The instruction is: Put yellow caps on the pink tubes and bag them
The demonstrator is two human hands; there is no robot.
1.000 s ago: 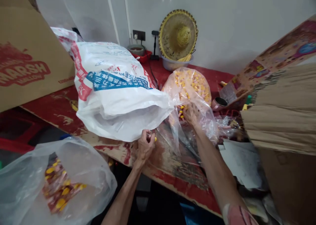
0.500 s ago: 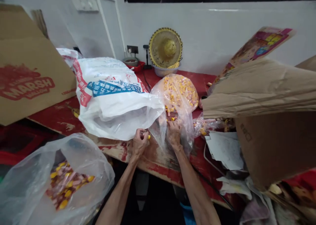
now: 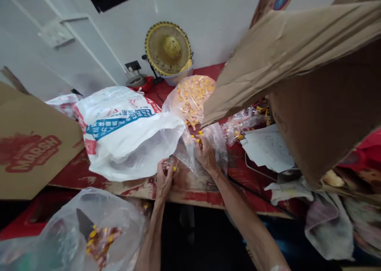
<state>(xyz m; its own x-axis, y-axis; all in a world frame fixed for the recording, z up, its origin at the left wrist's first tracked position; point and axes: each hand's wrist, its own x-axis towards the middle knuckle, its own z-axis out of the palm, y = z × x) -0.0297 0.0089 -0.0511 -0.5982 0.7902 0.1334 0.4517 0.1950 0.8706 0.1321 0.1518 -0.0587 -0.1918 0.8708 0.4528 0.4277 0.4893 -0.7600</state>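
Observation:
My left hand (image 3: 163, 179) is closed around small pink pieces with yellow ends; one yellow tip (image 3: 174, 169) sticks out past the fingers. It is at the table's front edge, beside the open mouth of a white printed sack (image 3: 131, 144). My right hand (image 3: 206, 154) reaches into the mouth of a clear plastic bag (image 3: 214, 144) full of the same pink-and-yellow pieces (image 3: 195, 94). Its bent fingers close on a yellow-ended piece (image 3: 199, 141). At lower left, a larger clear bag (image 3: 119, 211) hangs open with more such pieces (image 3: 102, 243) inside.
A cardboard box (image 3: 32, 144) stands at left. Another open box (image 3: 315, 116) juts over the right side, its flap near the clear bag. Papers (image 3: 268, 148) and a cloth (image 3: 330, 227) lie at right. A straw hat (image 3: 168, 49) leans against the back wall.
The camera has turned, so the scene is tilted and the right box's flap covers part of the clear bag. My right fingers have curled in among the pieces. My left hand keeps its hold.

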